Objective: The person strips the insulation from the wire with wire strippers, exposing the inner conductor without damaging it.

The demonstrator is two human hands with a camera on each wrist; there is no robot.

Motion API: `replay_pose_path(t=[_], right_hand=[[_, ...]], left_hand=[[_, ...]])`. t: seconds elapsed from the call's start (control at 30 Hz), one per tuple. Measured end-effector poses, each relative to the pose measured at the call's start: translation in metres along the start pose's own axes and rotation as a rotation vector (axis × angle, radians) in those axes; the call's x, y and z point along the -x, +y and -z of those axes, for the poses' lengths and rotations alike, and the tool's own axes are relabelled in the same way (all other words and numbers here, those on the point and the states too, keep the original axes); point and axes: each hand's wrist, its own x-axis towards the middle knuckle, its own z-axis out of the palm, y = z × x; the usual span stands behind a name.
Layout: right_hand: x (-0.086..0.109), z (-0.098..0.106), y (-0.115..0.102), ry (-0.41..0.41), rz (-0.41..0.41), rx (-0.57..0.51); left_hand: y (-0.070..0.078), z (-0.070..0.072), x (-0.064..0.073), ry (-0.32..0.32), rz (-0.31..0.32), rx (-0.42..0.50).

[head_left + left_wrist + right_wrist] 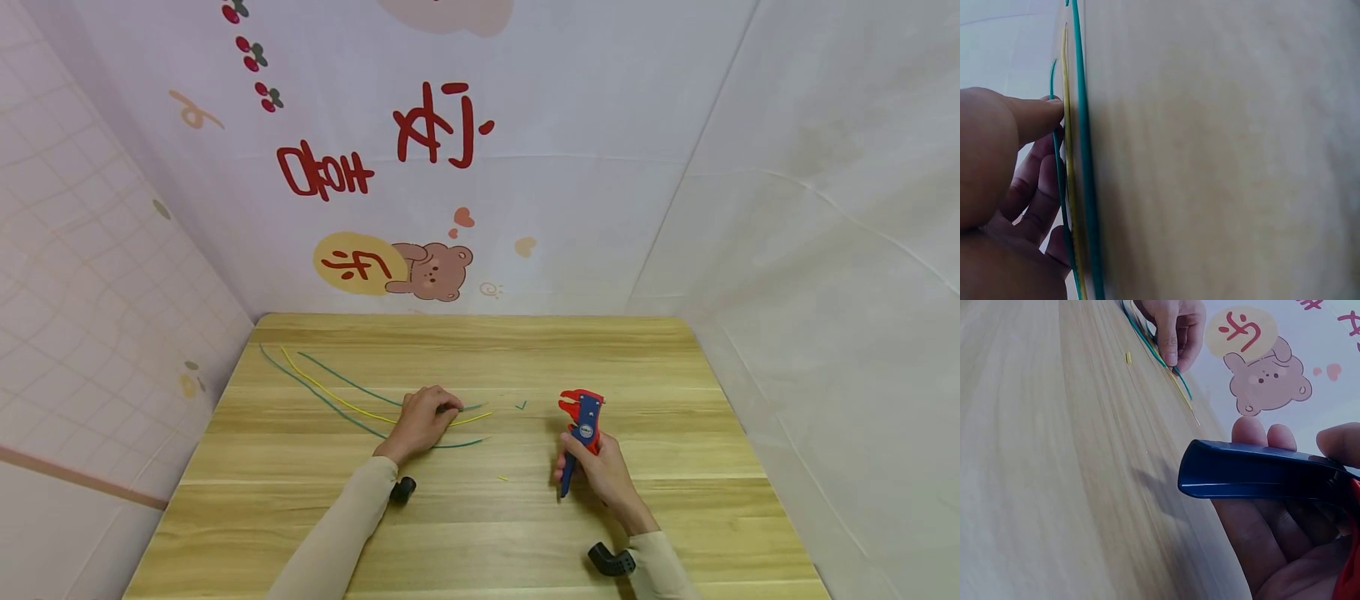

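Three wires stretch across the table's left half: a far green wire (348, 382), a yellow wire (322, 388) and a nearer green wire (461, 445). With thumb and fingertips my left hand (422, 421) pinches the far green wire near its right end, over the yellow one. The left wrist view shows the thumb on that thin green wire (1064, 200). My right hand (609, 475) grips a red and blue wire stripper (588, 421), its red jaws pointing left and apart from the wires. In the right wrist view its blue handle (1247, 472) lies across the fingers.
A bent green scrap (521, 406) lies between the wire ends and the stripper. Closer to me is a small yellow scrap (502, 478). The wooden table (465, 533) meets a printed wall sheet (570, 192) at the back.
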Motion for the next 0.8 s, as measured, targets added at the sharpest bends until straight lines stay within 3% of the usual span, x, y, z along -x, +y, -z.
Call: replay_pose_path(t=[0.07,0.17,0.4,0.57,0.8], right_hand=[[0.0,0.001,0.0,0.003,0.003,0.008],[-0.001,0.002,0.0,0.008,0.019,0.028],[0.0,0.005,-0.004,0.039,0.023,0.055],[0.0,0.006,-0.006,0.073,0.011,0.053],[0.0,0.012,-0.006,0.122,-0.022,0.062]], left_hand=[[-0.009,-0.005,0.0,0.018,-0.015,0.008],[-0.011,-0.006,-0.001,0.011,0.014,0.016],[0.018,0.006,-0.004,-0.055,0.129,-0.017],[0.017,0.005,-0.004,-0.033,0.105,-0.038],[0.019,0.007,-0.004,-0.07,0.14,-0.022]])
